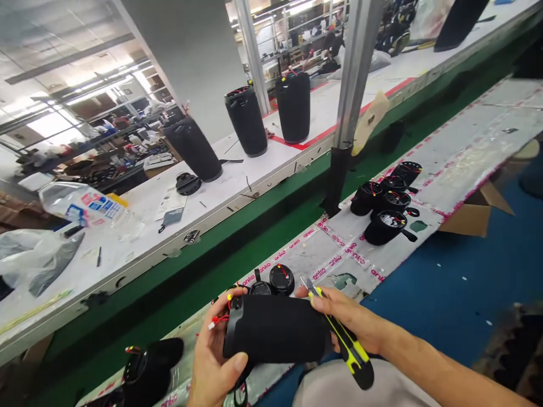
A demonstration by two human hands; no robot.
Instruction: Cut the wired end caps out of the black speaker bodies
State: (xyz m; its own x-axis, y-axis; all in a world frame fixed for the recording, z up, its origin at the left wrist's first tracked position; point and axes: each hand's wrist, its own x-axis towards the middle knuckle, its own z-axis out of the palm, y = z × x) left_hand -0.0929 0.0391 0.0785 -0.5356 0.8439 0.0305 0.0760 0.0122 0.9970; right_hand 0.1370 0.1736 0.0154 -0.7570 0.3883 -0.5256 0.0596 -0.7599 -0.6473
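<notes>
Up close, a yellow and black knife (344,339) crosses the right end of a black tube (275,328). I see the tube held on its side, near the person's lap (335,384). The left hand (212,362) wraps the tube's left end, thumb on the near side, beside red wires (220,320). The right hand (356,319) pinches the knife between thumb and fingers; I can't tell if it squeezes the tube too. The blade points past the tube's far edge. This looks like knife work on the tube, or a check. Any cut calls for a tight left hold, with wires and fingers away from the blade. Just behind the tube sit round black parts (281,279); well beyond it stand more black tubes (248,124).
</notes>
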